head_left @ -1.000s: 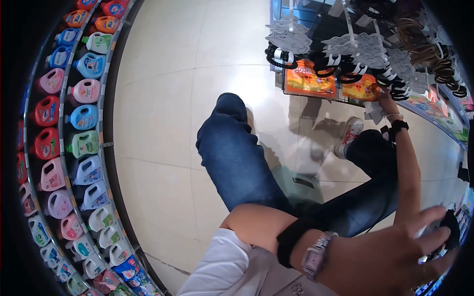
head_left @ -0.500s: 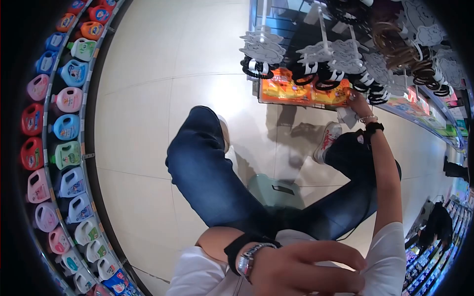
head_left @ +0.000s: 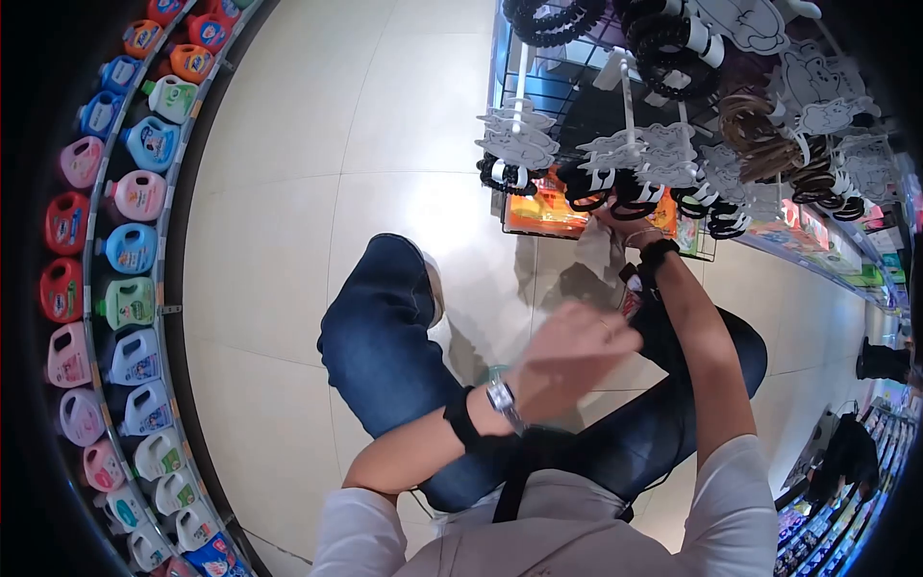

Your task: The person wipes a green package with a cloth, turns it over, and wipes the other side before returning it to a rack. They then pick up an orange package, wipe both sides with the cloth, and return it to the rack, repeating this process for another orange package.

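My left hand [head_left: 577, 361], with a silver watch at the wrist, is in front of my lap and smeared by motion, so its fingers cannot be made out. My right hand [head_left: 625, 226] is at the front of the low rack, beside the orange packages [head_left: 548, 210] and just under the hanging black hair ties [head_left: 636, 195]. A pale cloth or paper [head_left: 600, 248] hangs from its fingers. Part of that hand is hidden by the hair ties.
Rows of detergent bottles [head_left: 130, 248] line the left shelf. Hair ties on white cards [head_left: 519, 144] hang from the wire rack. Another person in dark clothes [head_left: 848, 450] is at the far right. My knees are spread over the tiled floor [head_left: 269, 260].
My left hand has moved forward and up from near my chest. My right hand has shifted left along the rack with the pale cloth or paper. The view has also shifted slightly.
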Demonstrator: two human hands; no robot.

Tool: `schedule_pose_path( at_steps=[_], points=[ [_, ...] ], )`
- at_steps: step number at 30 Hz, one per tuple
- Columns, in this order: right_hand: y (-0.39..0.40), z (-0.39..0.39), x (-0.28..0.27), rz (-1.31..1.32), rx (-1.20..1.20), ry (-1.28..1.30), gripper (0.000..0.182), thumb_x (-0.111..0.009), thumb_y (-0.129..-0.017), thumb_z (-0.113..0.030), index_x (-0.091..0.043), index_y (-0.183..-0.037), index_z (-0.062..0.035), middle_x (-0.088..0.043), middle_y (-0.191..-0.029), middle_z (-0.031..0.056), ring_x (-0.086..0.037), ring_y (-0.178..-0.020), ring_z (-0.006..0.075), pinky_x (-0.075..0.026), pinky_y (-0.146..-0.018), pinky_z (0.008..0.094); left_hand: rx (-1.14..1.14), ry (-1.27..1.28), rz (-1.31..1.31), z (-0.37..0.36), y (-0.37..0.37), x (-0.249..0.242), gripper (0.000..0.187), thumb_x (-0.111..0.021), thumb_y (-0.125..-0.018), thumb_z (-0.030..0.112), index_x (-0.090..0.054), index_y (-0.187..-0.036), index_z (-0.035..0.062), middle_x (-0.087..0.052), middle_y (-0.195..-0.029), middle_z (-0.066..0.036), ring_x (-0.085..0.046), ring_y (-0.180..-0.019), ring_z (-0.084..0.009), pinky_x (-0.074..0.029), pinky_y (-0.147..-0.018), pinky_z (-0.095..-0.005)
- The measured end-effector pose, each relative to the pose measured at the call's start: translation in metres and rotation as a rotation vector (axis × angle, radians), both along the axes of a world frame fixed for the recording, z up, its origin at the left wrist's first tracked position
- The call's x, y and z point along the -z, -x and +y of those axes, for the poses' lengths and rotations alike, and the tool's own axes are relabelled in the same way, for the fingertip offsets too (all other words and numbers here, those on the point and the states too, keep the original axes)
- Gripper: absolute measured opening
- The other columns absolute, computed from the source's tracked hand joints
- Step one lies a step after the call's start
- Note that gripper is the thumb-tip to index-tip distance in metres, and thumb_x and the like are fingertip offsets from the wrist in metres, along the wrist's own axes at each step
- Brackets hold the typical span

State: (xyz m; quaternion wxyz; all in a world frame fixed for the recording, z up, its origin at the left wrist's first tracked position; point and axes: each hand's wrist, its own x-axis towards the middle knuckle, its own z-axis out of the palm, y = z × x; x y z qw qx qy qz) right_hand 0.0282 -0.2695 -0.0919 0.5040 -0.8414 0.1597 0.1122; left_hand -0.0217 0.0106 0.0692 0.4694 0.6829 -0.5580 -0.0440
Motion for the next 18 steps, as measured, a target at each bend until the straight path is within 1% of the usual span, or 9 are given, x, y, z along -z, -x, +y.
schedule_pose_path(
  at_steps=[2, 3, 5, 9, 14, 18],
  points=[
    [-0.001, -0.002, -0.002, 0.016, -0.008, -0.002, 0.036, -0.063, -0.075, -0.027, -0.052, -0.101, -0.0037, -0.056, -0.086, 0.0067, -0.051, -0.08, 0.0172, -0.043, -0.073, 0.0319, -0.15, -0.232, -0.108, 0.002, -0.009, 0.018, 0.026, -0.053, -0.066, 0.005, -0.055, -0.092, 0.0081, -0.056, -0.089, -0.007, -0.055, -0.079, -0.0225, -0.043, -0.073, -0.0317],
    [0.0, -0.002, -0.002, 0.031, -0.013, -0.003, 0.036, -0.063, -0.075, -0.027, -0.052, -0.101, -0.0036, -0.056, -0.085, 0.0067, -0.051, -0.08, 0.0173, -0.043, -0.073, 0.032, -0.15, -0.23, -0.101, 0.003, -0.008, 0.018, 0.026, -0.053, -0.066, 0.005, -0.055, -0.092, 0.0081, -0.056, -0.089, -0.007, -0.055, -0.079, -0.0225, -0.043, -0.073, -0.0317],
    [-0.001, 0.001, -0.003, 0.041, -0.024, -0.003, 0.036, -0.063, -0.075, -0.028, -0.053, -0.1, -0.0034, -0.056, -0.084, 0.0066, -0.052, -0.079, 0.0174, -0.043, -0.072, 0.0322, -0.158, -0.284, -0.187, 0.005, -0.007, 0.018, 0.027, -0.053, -0.066, 0.005, -0.055, -0.093, 0.007, -0.057, -0.092, -0.006, -0.056, -0.078, -0.0212, -0.044, -0.073, -0.0319],
    [0.002, 0.002, -0.006, 0.065, -0.032, -0.018, 0.035, -0.063, -0.075, -0.028, -0.053, -0.097, -0.0031, -0.056, -0.083, 0.0065, -0.052, -0.077, 0.0176, -0.043, -0.071, 0.0326, -0.206, -0.28, -0.193, 0.003, -0.003, 0.02, 0.029, -0.053, -0.067, 0.004, -0.054, -0.095, 0.0088, -0.058, -0.092, -0.006, -0.056, -0.076, -0.0199, -0.044, -0.074, -0.0318],
    [0.006, 0.001, -0.01, 0.087, -0.034, -0.024, 0.033, -0.063, -0.076, -0.028, -0.054, -0.095, -0.0027, -0.057, -0.08, 0.0064, -0.053, -0.075, 0.0179, -0.043, -0.069, 0.033, -0.23, -0.287, -0.183, 0.002, -0.002, 0.026, 0.032, -0.053, -0.067, 0.004, -0.055, -0.098, 0.013, -0.059, -0.092, -0.006, -0.056, -0.078, -0.0193, -0.044, -0.078, -0.0313],
    [0.006, -0.002, -0.011, 0.096, -0.04, -0.023, 0.033, -0.063, -0.076, -0.029, -0.054, -0.093, -0.0024, -0.057, -0.079, 0.0063, -0.053, -0.073, 0.0181, -0.043, -0.067, 0.0334, -0.236, -0.289, -0.185, 0.001, -0.003, 0.029, 0.033, -0.054, -0.067, 0.004, -0.055, -0.099, 0.0131, -0.059, -0.093, -0.007, -0.057, -0.078, -0.0197, -0.044, -0.079, -0.032]
  ],
)
